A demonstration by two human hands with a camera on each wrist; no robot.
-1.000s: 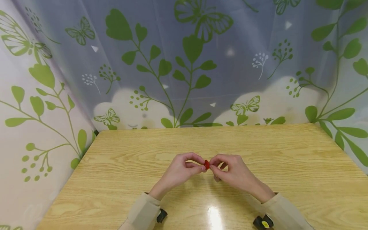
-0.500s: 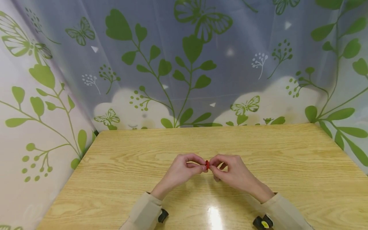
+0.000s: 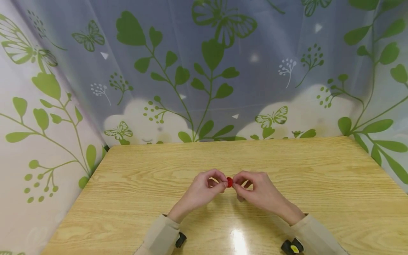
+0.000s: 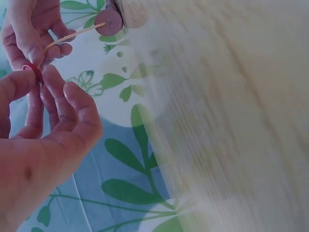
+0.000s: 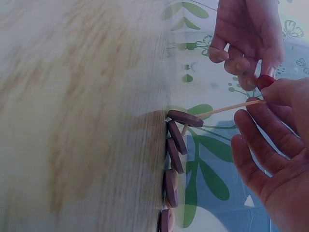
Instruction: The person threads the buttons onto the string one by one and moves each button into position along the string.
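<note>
In the head view, my left hand (image 3: 202,187) pinches a small red button (image 3: 229,182) between thumb and forefinger above the table. My right hand (image 3: 259,187) meets it there, its thumb and forefinger pinching a thin pale cord (image 5: 227,108) close against the button. Whether the cord passes through a hole cannot be made out. From the right fingertips the cord runs to several brown buttons (image 5: 174,155) strung in a row, seen in the right wrist view. One brown button (image 4: 108,22) shows its holed face in the left wrist view. The head view hides that strung row.
A wood-grain table (image 3: 153,163) extends beneath both hands. Behind it hangs a curtain (image 3: 178,88) printed with leaves and butterflies, which continues down the left and right sides. Dark wrist straps (image 3: 291,247) sit at the sleeves.
The red button has turned in the fingers, from edge-on half a second ago to showing more of its face. My left fingers have shifted slightly; my right hand stays in place.
</note>
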